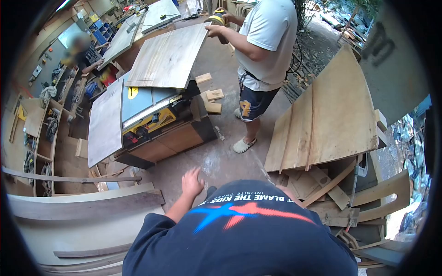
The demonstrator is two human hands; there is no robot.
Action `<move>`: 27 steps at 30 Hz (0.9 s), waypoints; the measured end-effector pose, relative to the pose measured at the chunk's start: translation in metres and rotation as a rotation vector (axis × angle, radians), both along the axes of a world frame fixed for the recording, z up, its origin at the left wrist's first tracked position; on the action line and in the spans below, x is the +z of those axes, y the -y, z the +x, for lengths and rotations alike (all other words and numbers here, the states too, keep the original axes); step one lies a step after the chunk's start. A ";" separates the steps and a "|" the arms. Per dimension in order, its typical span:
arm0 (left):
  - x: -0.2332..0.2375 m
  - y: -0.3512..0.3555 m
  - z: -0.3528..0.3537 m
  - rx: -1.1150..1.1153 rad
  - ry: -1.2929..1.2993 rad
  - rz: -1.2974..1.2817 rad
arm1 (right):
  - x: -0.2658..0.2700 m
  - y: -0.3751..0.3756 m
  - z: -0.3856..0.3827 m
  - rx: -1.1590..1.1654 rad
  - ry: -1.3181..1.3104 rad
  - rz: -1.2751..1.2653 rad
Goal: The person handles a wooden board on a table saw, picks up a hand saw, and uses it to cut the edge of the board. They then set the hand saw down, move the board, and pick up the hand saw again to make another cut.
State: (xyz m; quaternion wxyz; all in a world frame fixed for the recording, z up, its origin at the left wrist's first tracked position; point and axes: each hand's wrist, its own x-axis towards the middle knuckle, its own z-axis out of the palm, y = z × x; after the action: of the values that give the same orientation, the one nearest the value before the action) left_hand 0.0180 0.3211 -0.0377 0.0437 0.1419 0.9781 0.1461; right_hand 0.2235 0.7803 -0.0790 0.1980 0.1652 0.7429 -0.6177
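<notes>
My left hand (192,182) hangs in front of me above the concrete floor, loosely spread, with nothing in it. Its nearest neighbour is the table saw stand (165,142), a little way ahead. Of my right arm (289,192) only a sliver shows beside my dark shirt; the hand itself is hidden. Atop the table saw (145,99) rests a pale wooden panel (168,55), tilted up. A co-worker in a grey shirt steadies its far corner with one hand and holds a yellow and black power tool (217,18) in the other.
At right a large curved plywood panel (322,110) leans over wood offcuts (329,184). Long boards (87,202) lie at lower left, near tool shelves (50,138). Wood blocks (214,95) sit beside the saw. Another person (85,55) stands at a back-left bench.
</notes>
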 end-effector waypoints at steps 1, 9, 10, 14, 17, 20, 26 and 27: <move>-0.005 0.000 0.017 0.007 0.092 -0.045 | -0.006 -0.006 -0.001 0.015 0.013 0.072; -0.031 0.013 0.086 0.099 0.446 -0.190 | 0.003 -0.032 -0.027 0.099 0.034 0.230; -0.030 0.013 0.087 0.125 0.445 -0.206 | 0.002 -0.035 -0.029 0.105 0.028 0.226; -0.021 0.008 0.078 0.178 0.402 -0.243 | -0.019 -0.040 -0.033 0.029 0.053 0.076; -0.015 -0.002 0.067 0.176 0.356 -0.233 | -0.057 -0.046 -0.026 -0.022 -0.044 -0.029; -0.018 -0.009 0.059 0.157 0.327 -0.215 | -0.072 -0.053 -0.020 -0.001 -0.132 -0.022; -0.019 -0.023 0.046 0.104 0.339 -0.209 | -0.085 -0.066 -0.002 -0.089 -0.076 -0.044; -0.019 -0.026 0.044 0.094 0.343 -0.212 | -0.080 -0.067 0.001 -0.095 -0.071 -0.038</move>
State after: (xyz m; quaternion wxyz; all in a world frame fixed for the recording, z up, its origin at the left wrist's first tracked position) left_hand 0.0615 0.3469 -0.0562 0.2174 0.0636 0.9717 0.0663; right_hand 0.2242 0.8473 -0.1591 0.1449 0.1745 0.7291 -0.6458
